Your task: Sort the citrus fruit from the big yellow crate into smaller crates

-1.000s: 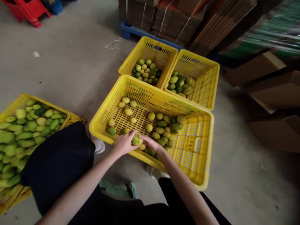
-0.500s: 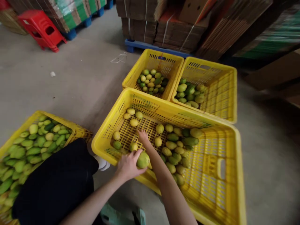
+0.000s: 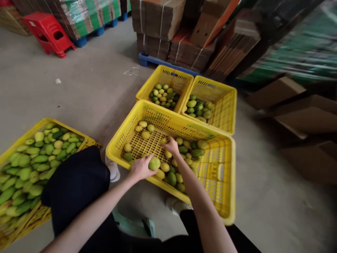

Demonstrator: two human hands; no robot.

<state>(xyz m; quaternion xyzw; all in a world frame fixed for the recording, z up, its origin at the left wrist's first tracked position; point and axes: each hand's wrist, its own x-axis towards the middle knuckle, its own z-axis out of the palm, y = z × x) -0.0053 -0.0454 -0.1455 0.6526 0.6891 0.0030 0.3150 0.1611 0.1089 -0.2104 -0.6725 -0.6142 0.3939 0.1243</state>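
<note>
At the bottom edge, dark-clad legs point(image 3: 76, 179), teal stool point(image 3: 129, 225) partly visible between the forearms. Pale shoes point(image 3: 113, 172) by the near side of the yellow front crate point(image 3: 228, 175). To the left, low, another yellow crate point(image 3: 91, 142), heaped with mostly green fruit, partly hidden by the knee.

Left hand point(image 3: 143, 167) over the front crate's near rim: thumb and fingers partly curled, wrapped round one large greenish fruit point(image 3: 154, 163), firm hold. Right hand point(image 3: 171, 146) further in, above the crate floor, fingers bent and bunched, tips at a small yellow fruit point(image 3: 163, 141); gripped or only touched, can't tell.

Inside the front crate: yellower fruits point(image 3: 145, 135) spread loosely at left, denser mixed green-yellow cluster point(image 3: 171, 178) from the middle to the near side, mesh floor showing between.

Beyond, two more yellow crates side by side against its far side: rear left crate point(image 3: 143, 90), small mixed fruits; rear right crate point(image 3: 226, 114), greener fruits bunched at its left.

Farther back, strapped flat cardboard point(image 3: 158, 21) on a blue pallet point(image 3: 149, 60). Brown cartons point(image 3: 308, 119) at right, blurry. Red stool point(image 3: 50, 35) far left, beside a green-banded wrapped stack point(image 3: 86, 15).
</note>
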